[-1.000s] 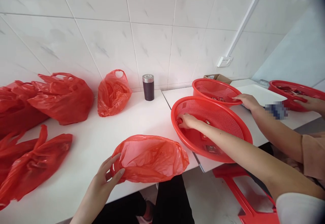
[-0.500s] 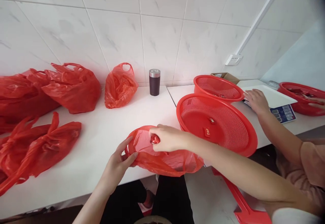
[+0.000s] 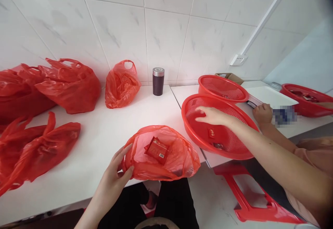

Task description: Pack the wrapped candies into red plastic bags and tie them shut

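My left hand pinches the near left rim of a red plastic bag and keeps its mouth open. Inside the bag lie flat red packets, the top one with a small barcode label. Over the left part of a red mesh basket hovers my right hand, its fingers stretched and slightly apart with nothing seen in them. In that basket are a small red packet with pale lettering and a dark shiny wrapper.
Filled red bags crowd the left, with a tied bag nearer. A dark tumbler stands by the wall. Behind my basket is a second basket. A co-worker's hand is beside a scale. A red stool stands below.
My right hand has left the bag's mouth, where it held something red and shiny, and moved right over the basket. Packets now show in the bag. The co-worker's hand has shifted nearer.
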Available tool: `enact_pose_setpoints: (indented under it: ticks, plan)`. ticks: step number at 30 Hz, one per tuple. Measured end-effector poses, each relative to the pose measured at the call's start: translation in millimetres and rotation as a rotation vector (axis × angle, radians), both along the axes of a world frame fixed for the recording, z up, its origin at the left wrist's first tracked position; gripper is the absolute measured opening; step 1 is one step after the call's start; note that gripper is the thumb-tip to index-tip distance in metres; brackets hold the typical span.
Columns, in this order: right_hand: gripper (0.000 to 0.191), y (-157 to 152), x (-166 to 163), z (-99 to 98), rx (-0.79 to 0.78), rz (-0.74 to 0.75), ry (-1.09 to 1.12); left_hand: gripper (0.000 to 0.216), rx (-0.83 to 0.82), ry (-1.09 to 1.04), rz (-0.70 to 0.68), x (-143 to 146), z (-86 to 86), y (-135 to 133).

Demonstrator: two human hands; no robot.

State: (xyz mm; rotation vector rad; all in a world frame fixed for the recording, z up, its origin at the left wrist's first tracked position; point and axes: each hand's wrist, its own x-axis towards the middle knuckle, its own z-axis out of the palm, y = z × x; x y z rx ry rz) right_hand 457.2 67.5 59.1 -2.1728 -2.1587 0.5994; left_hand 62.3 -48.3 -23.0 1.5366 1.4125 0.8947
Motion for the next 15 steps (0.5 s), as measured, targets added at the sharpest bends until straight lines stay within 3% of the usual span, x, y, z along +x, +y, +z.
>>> enact_pose_setpoints:
  ticks: [2,7,15]
  plan:
    - [0.064,-1.2,34.0,-15.5,-0.089,-0.087,-0.125,0.056,-0.003,0.018,0.018,-3.3,-5.1,-1.5]
    - [0.032,-7.4,56.0,-45.2,-0.219,-0.118,-0.119,0.057,0.004,0.052,0.049,-7.1,-15.3,0.3]
    - [0.026,11.7,74.8,-36.4,-0.329,-0.135,-0.074,0.063,-0.008,0.007,0.109,-1.7,-11.0,5.4]
